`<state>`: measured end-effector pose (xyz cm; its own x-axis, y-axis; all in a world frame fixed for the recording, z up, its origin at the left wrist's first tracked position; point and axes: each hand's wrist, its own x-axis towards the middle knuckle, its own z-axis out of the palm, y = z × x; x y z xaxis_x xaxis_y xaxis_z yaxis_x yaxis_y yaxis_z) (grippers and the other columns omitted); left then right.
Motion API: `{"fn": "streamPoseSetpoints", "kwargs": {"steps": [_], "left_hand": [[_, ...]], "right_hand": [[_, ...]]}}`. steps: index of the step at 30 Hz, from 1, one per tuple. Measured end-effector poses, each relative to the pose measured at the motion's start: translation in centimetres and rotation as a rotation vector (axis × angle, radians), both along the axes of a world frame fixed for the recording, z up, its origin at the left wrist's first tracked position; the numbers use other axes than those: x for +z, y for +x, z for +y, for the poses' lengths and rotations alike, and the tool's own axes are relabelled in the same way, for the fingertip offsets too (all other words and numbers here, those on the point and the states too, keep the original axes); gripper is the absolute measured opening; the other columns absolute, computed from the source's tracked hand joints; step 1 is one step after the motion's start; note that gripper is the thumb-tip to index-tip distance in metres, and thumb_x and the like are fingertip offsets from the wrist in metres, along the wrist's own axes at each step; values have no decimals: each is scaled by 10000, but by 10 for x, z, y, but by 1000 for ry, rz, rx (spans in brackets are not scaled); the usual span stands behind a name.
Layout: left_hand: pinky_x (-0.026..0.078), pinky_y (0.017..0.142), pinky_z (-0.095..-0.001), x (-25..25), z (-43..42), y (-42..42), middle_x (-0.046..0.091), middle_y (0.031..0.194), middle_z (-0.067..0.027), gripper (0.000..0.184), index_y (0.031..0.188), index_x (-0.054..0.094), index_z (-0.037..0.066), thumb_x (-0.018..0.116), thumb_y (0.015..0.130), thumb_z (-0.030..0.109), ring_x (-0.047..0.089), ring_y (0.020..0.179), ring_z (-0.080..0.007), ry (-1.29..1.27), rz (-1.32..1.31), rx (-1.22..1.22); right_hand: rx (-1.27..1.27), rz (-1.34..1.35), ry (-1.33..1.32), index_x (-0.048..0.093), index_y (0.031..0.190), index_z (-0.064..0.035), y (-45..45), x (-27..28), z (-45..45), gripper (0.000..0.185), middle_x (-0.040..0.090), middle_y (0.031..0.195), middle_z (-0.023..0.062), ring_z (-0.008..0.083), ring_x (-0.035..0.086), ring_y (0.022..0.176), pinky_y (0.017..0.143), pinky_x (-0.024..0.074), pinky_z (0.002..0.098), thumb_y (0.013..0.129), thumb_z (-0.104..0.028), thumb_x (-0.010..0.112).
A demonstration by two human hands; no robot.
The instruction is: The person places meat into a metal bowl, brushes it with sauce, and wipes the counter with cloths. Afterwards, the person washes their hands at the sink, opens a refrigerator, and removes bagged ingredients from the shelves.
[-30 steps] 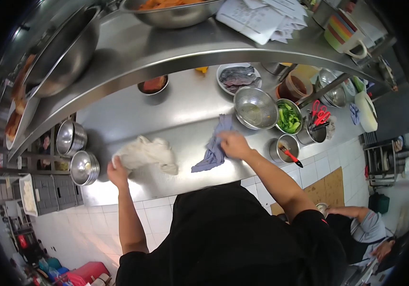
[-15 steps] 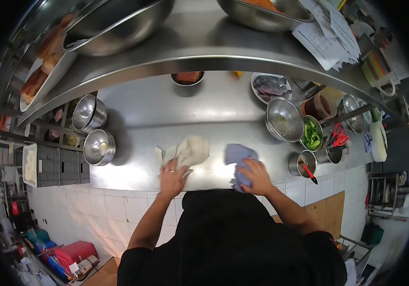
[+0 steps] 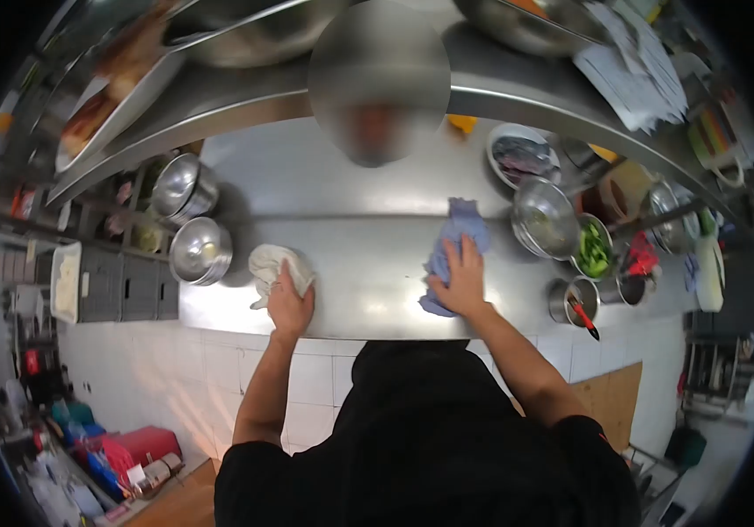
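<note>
My left hand [image 3: 290, 304] lies on a crumpled white cloth [image 3: 269, 263] near the front edge of the steel table [image 3: 359, 255]. Its fingers point away from me over the cloth. To the right, my right hand [image 3: 462, 279] rests with spread fingers on a blue cloth [image 3: 467, 219], which stretches lengthwise from front to back. Bare metal separates the two cloths. Both hands press down from above, and parts of the cloths are hidden under them.
Stacked steel bowls [image 3: 200, 251] stand at the left. At the right are a colander [image 3: 543, 217], a bowl of greens [image 3: 593, 247], a pot with a red-handled brush [image 3: 574, 302] and a plate of fish [image 3: 522, 157]. A steel shelf [image 3: 500, 98] crosses above the table's back.
My left hand and the white cloth have moved left. The right hand has gone slightly forward, and the blue cloth is now more spread out. A blurred round patch covers the top middle.
</note>
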<state>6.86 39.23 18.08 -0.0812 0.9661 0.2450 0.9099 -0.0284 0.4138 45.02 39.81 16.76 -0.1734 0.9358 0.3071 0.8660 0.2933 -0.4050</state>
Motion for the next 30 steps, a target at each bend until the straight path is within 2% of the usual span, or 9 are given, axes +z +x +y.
{"fn": "streamPoseSetpoints", "kwargs": {"steps": [2,5,8,11,15,19,23,26,30], "left_hand": [[444,951,-520,-19,-8,34,604,1151,-254,682,1392,521,76,754,820,363,547,1141,-424,71,35,-175],[203,1123,-620,-20,-29,68,401,1484,-253,588,1334,610,140,720,846,450,277,1420,-467,73,51,-298],[45,1079,-771,-32,-23,44,279,1599,-203,626,1428,537,162,516,950,567,130,1498,-450,-108,289,-89],[167,1076,-754,-36,-6,10,240,1608,-218,721,1531,368,235,373,963,680,150,1488,-467,-179,355,220],[280,1054,-716,-46,8,30,246,1577,-287,712,1511,357,158,337,995,650,227,1442,-518,-221,359,385],[397,997,-603,-44,-37,109,442,1362,-356,637,1452,396,22,494,994,455,436,1262,-522,-6,396,25],[449,947,-503,-13,-80,188,560,1258,-284,634,1334,514,-34,618,916,431,517,1201,-451,-416,342,-431],[445,960,-471,5,-102,262,625,1185,-283,646,1273,553,-67,581,947,489,582,1140,-430,-586,-235,-525],[382,1072,-382,79,-134,399,553,1395,-233,611,1365,522,-47,382,1053,459,518,1306,-318,-1014,-570,-900]], "right_hand": [[29,2,-49,492,1400,-58,-14,10,-18,897,289,1476,401,587,261,1380,1125,257,626,656,-449,805],[469,25,-88,547,1348,-84,9,16,-50,757,355,1493,296,472,307,1420,1158,255,587,697,-390,782],[346,-69,-142,543,1322,-148,56,33,-90,680,418,1455,211,410,397,1361,1106,318,546,702,-329,753],[-90,-107,-111,547,1302,-143,88,29,-114,658,430,1425,217,395,416,1326,1077,325,565,703,-325,749],[-314,-104,-65,534,1306,-113,79,18,-109,662,428,1412,238,408,389,1334,1072,308,613,731,-363,743],[-252,-26,47,485,1372,-128,72,53,-126,622,410,1455,225,420,405,1335,1058,341,601,822,-324,700],[-77,237,-80,483,1378,-131,110,56,-179,592,422,1444,217,417,450,1297,1046,383,536,837,-258,687],[-219,630,-605,483,1410,-149,152,55,-236,590,542,1336,182,309,597,1137,967,485,420,877,-265,709],[-369,1235,-414,462,1444,-127,191,45,-298,627,610,1271,135,224,631,1070,929,514,361,898,-287,726]]}}
